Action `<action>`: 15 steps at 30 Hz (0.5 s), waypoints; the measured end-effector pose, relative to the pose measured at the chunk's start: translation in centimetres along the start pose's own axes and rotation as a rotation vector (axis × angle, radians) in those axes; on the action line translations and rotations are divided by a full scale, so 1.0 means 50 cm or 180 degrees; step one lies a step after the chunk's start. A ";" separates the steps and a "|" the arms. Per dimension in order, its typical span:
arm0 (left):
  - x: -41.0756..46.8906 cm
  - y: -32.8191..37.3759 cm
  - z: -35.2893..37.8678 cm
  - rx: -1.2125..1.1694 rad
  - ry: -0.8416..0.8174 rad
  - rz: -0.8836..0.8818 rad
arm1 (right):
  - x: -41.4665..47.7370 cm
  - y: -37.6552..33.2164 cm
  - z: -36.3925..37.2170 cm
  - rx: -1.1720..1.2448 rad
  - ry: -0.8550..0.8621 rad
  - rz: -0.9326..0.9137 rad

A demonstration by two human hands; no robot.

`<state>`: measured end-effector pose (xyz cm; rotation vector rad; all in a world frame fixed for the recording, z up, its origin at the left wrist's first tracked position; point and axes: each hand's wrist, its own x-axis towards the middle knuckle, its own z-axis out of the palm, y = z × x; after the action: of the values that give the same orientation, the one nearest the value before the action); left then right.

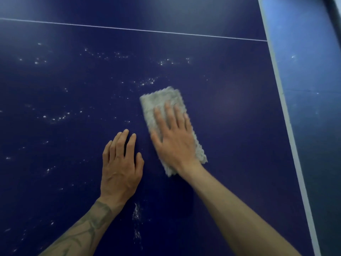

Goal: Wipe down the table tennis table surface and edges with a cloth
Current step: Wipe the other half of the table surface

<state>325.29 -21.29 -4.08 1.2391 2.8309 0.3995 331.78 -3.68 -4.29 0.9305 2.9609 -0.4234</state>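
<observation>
Cloth (160, 103), grey and folded into a long pad, lies flat on the dark blue table (239, 163) a little right of the middle of the view. Its long side runs from five o'clock up to eleven. The right hand (174, 139) lies on top of it, palm down, fingers straight and slightly spread, pinching nothing. I take it the flat palm is there to press the whole pad against the top, so each pass cleans a wide strip. The fold probably helps too, giving a thick pad that does not bunch. Hand and pad look smeared, so a stroke is likely under way.

Just beside it, at about eight o'clock, the left hand (120, 163) rests palm down on the bare table, fingers straight and close together, holding nothing. It seems to be a prop, taking the person's weight as they lean over.

White specks (55, 118), perhaps drops of spray, are scattered across the top from seven round to twelve o'clock of the cloth. Another streak (136, 213) sits below the hands at six. The stretch toward three o'clock, out to the white edge stripe (287, 126), looks free of them, so my guess is that the right side is done and the left is to come. A thin white line (140, 30) crosses at twelve o'clock, and blue floor (313, 80) shows past the edge.
</observation>
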 end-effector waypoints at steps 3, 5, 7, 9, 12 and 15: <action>0.020 -0.008 -0.005 -0.0051 0.0059 0.0054 | -0.049 0.048 -0.003 -0.0090 -0.0009 -0.0160; 0.045 -0.015 -0.006 -0.0067 0.0066 0.0050 | -0.036 0.112 -0.026 -0.0072 -0.0028 0.0298; 0.069 -0.019 -0.003 -0.0046 0.0045 0.0070 | 0.005 0.174 -0.056 -0.0015 -0.0034 0.0831; 0.081 -0.022 0.004 -0.0008 0.0009 0.0118 | 0.060 0.217 -0.081 0.0047 0.0091 0.1280; 0.081 -0.029 0.013 -0.0003 0.0000 0.0101 | 0.152 0.206 -0.091 0.0187 0.0167 0.1612; 0.081 -0.030 0.013 -0.0012 -0.0009 0.0092 | 0.184 0.118 -0.065 0.0179 0.0113 0.1131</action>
<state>321.52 -19.20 -4.74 1.2804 2.8114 0.4037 327.76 6.96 -3.50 1.4474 2.7388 -0.4804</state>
